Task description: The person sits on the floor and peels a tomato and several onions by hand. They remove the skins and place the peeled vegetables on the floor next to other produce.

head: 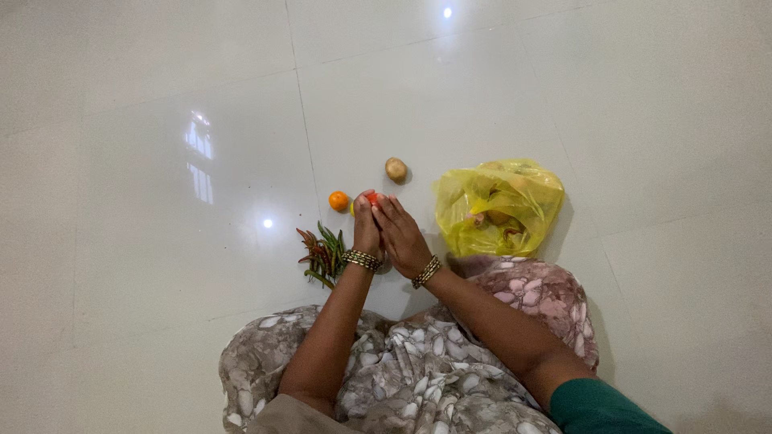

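My left hand and my right hand meet over the floor, fingers together around a small red-orange tomato that shows only at the fingertips. Which hand carries it I cannot tell; both touch it. Both wrists wear gold bangles. An orange tomato lies on the floor just left of my hands. A brown potato lies a little beyond them. A bunch of green and red chillies lies beside my left wrist.
A yellow plastic bag with vegetables inside stands open to the right of my hands. My knees, covered in grey and pink patterned cloth, fill the near floor. Glossy white floor tiles spread all around.
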